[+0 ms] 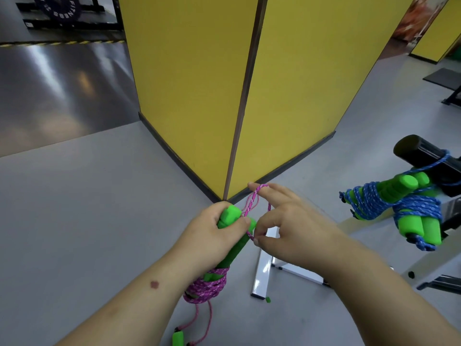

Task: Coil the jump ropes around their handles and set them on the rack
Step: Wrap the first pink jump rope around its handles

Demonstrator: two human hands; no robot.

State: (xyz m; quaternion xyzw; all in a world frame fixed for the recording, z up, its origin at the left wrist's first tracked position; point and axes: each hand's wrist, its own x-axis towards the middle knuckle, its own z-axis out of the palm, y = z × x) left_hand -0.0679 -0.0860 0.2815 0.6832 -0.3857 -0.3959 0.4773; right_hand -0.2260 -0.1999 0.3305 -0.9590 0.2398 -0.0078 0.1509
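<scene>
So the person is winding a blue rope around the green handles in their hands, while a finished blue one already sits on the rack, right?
Not quite: the head view shows the rope in the hands is pink, not blue. The left hand grips the green handles; the right hand pinches it. The coiled blue rope does sit on the rack.

My left hand (214,229) is curled tight in a grip, forearm angled in. My right hand (282,226), just beside it, pinches thumb to forefinger, other fingers spread.
</scene>
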